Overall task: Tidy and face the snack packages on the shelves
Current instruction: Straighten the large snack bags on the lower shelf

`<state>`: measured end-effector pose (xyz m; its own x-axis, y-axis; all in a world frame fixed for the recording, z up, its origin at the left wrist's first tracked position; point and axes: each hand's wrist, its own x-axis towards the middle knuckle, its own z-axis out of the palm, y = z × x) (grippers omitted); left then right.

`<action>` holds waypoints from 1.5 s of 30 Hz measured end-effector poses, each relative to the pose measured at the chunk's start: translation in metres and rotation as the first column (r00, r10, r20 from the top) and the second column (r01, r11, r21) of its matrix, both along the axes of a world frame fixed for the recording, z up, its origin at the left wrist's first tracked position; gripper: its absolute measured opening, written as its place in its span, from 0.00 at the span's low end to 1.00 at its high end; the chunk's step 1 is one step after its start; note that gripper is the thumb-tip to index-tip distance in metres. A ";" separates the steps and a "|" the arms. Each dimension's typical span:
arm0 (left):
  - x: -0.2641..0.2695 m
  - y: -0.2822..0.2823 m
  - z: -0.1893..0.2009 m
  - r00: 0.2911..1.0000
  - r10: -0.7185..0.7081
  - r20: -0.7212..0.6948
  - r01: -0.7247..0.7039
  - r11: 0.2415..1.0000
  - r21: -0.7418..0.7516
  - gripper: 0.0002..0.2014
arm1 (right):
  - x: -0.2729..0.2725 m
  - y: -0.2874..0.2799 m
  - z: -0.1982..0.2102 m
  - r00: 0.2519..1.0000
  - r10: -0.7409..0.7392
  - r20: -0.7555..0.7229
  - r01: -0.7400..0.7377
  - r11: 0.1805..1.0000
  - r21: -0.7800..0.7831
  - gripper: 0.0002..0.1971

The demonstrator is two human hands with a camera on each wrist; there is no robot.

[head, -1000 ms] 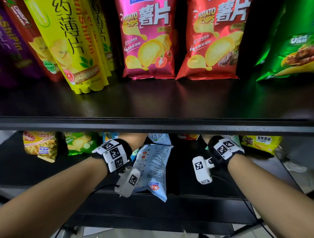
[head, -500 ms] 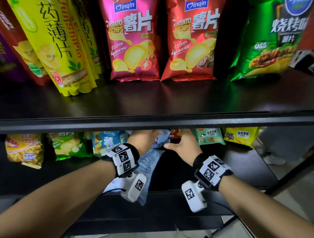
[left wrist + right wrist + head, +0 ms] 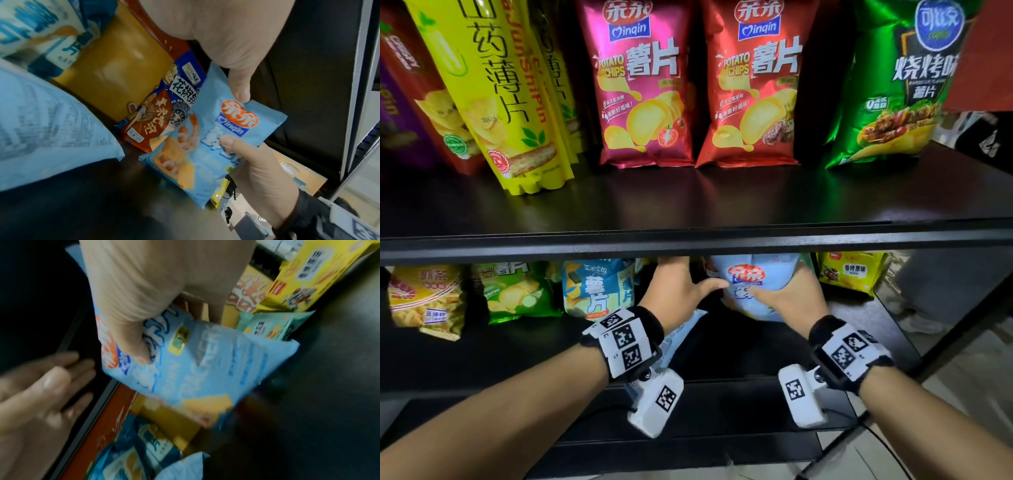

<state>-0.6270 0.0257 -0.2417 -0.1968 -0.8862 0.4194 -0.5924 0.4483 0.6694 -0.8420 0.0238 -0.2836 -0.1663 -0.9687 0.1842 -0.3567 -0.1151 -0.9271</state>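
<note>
1. Right hand [image 3: 787,301]: its grip pinches the light-blue snack bag [image 3: 755,284], thumb on the printed front, on the lower shelf [image 3: 722,356]. The right wrist view [image 3: 144,293] shows the thumb pressed beside the orange logo; the other fingers are hidden behind the bag [image 3: 197,368].
2. Left hand [image 3: 674,287]: grip open, fingers straight. The left wrist view shows the thumb [image 3: 239,84] touching the bag's top seam [image 3: 205,146]; the head view cannot settle that contact.
3. Light-blue snack bag: held upright, front facing out, in the middle of the lower shelf under the edge of the upper shelf [image 3: 688,240].
4. Second pale-blue bag [image 3: 678,334]: lying flat at the shelf front under the left wrist, printed back up in the left wrist view [image 3: 47,129].
5. Red-and-blue fan-print pack [image 3: 156,112]: just behind the held bag, seen only from the left wrist.
6. Mint pack [image 3: 269,326] and yellow pack [image 3: 308,275]: beside the held bag, clearest from the right wrist.
7. Upper shelf: pink chip bag [image 3: 643,89], red chip bag [image 3: 756,89], green chip bag [image 3: 893,89], all upright; head view only.
</note>
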 end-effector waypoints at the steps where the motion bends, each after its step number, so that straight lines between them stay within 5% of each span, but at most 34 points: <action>1: 0.000 0.001 0.000 0.999 0.032 -0.010 -0.032 0.999 0.012 0.33 | -0.007 0.003 0.005 0.998 0.041 0.054 -0.041 0.999 0.002 0.20; 4: -0.009 0.004 -0.003 0.987 0.034 -0.156 -0.014 0.992 0.128 0.36 | -0.015 0.019 0.017 0.956 0.189 0.225 -0.203 0.978 0.040 0.21; 8: -0.029 0.014 -0.016 0.870 -0.015 -0.492 0.244 0.881 0.406 0.32 | -0.014 0.041 0.021 0.867 0.283 0.410 -0.346 0.934 0.086 0.17; 12: -0.046 0.029 -0.034 0.795 -0.085 -0.600 0.387 0.833 0.395 0.28 | -0.007 0.052 0.012 0.811 0.174 0.559 -0.264 0.961 0.085 0.09; 15: -0.055 0.039 -0.037 0.755 -0.090 -0.650 0.394 0.854 0.340 0.23 | 0.000 0.051 0.002 0.862 -0.062 0.504 -0.038 0.982 0.186 0.13; 19: -0.057 0.046 -0.033 0.762 -0.074 -0.644 0.393 0.843 0.368 0.21 | 0.003 0.051 0.000 0.938 -0.198 0.285 0.148 0.972 0.185 0.23; 21: -0.053 0.048 -0.032 0.770 -0.086 -0.632 0.440 0.790 0.428 0.20 | -0.001 0.048 0.002 0.955 -0.245 0.167 0.223 0.965 0.140 0.26; 24: -0.046 0.054 -0.038 0.778 -0.149 -0.611 0.549 0.635 0.544 0.37 | -0.006 0.039 0.007 0.948 -0.275 0.161 0.249 0.955 0.162 0.25; 26: -0.044 0.059 -0.041 0.801 -0.157 -0.578 0.540 0.605 0.585 0.43 | -0.005 0.036 0.011 0.936 -0.261 0.237 0.211 0.953 0.218 0.24; 30: -0.039 0.057 -0.043 0.824 -0.014 -0.566 0.429 0.668 0.607 0.35 | -0.001 0.050 0.007 0.835 -0.154 0.529 -0.036 0.943 0.331 0.21; 33: -0.036 0.050 -0.042 0.792 0.051 -0.608 0.404 0.703 0.585 0.31 | 0.009 0.073 0.002 0.880 -0.003 0.475 -0.180 0.924 0.338 0.26; 37: -0.036 0.052 -0.032 0.794 0.010 -0.608 0.428 0.701 0.570 0.26 | 0.015 0.083 0.009 0.853 0.053 0.520 -0.186 0.960 0.207 0.16; 39: -0.033 0.053 -0.029 0.703 0.054 -0.709 0.506 0.663 0.552 0.24 | 0.010 0.083 0.013 0.830 0.046 0.556 -0.190 0.960 0.205 0.15; 41: -0.029 0.052 -0.029 0.624 0.114 -0.773 0.556 0.630 0.542 0.25 | 0.005 0.085 0.016 0.732 0.020 0.681 -0.246 0.940 0.236 0.17; 43: -0.029 0.053 -0.033 0.643 0.120 -0.756 0.547 0.619 0.564 0.23 | 0.004 0.088 0.024 0.573 -0.045 0.818 -0.370 0.877 0.308 0.21; 45: -0.034 0.057 -0.035 0.691 0.094 -0.717 0.562 0.555 0.614 0.27 | 0.008 0.089 0.028 0.526 -0.075 0.847 -0.503 0.775 0.381 0.27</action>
<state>-0.6614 0.0824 -0.2766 -0.4427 -0.8568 -0.2645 0.1476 -0.3606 0.9210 -0.8337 0.1123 -0.2559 0.2739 -0.8543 -0.4417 0.5057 0.5186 -0.6894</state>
